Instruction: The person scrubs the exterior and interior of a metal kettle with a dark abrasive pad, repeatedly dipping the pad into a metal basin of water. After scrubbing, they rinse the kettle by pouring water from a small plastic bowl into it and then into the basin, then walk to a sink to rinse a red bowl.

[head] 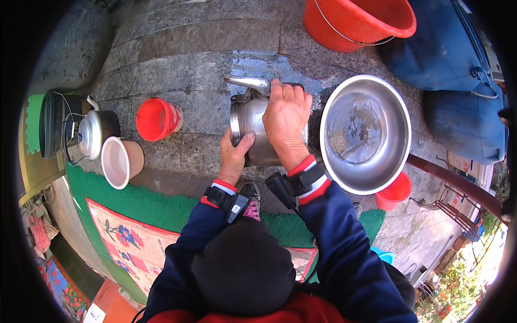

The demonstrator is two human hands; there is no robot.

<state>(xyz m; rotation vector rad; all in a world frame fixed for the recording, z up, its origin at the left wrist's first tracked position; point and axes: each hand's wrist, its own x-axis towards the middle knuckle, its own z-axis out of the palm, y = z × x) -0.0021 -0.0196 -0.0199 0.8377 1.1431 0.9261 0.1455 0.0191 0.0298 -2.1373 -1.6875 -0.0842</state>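
Note:
A metal kettle (253, 115) lies tipped on its side on the wet paving before me, its top end facing left. Its spout (246, 81) points left along the far side. My left hand (236, 151) grips the near side by the top rim, thumb on the body. Across the body, close to the spout's base, presses my right hand (287, 115), fingers curled. Something dark shows past those fingertips; whether it is held or part of the kettle is unclear. Just right of the kettle stands a wide stainless steel basin (398, 133) with shallow water.
Left are a red plastic bucket (151, 120), a pale bucket (135, 161) and a second kettle (97, 133). A large red bucket (331, 28) and blue barrels (436, 48) stand far right. A small red bucket (394, 198) sits behind the basin. Green carpet (161, 198) lies near my feet.

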